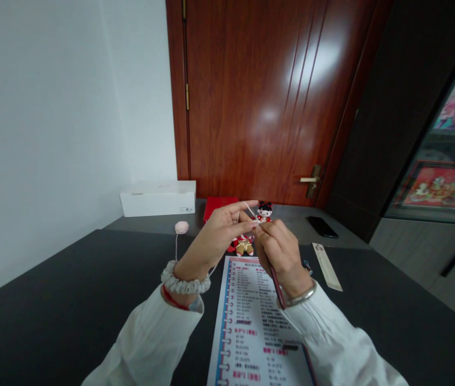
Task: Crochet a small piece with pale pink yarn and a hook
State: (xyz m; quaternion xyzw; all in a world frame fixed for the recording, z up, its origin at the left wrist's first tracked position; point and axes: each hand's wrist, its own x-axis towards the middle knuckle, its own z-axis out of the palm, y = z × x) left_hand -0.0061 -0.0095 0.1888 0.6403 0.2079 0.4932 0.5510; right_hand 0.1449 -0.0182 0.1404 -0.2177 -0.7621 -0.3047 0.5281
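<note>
My left hand (222, 231) is raised over the table, its index finger stretched out with pale yarn (248, 208) looped over it, the thumb and other fingers pinching a small pale piece. My right hand (281, 252) is closed round a dark red crochet hook (276, 287), whose handle points down toward the wrist. Fingertips of both hands meet at the small piece, mostly hidden by them. A pale pink yarn ball (181, 228) lies left of my left hand, its strand running down behind the wrist. Under the hands is a printed spiral-bound sheet (247, 321).
Behind my hands stands a crocheted doll (265, 210), with a second figure (244, 245) nearer and a red box (220, 202). A white box (158, 198) sits back left. Rightward lie a black phone (322, 227), a pale strip (327, 267) and a small blue item (307, 265).
</note>
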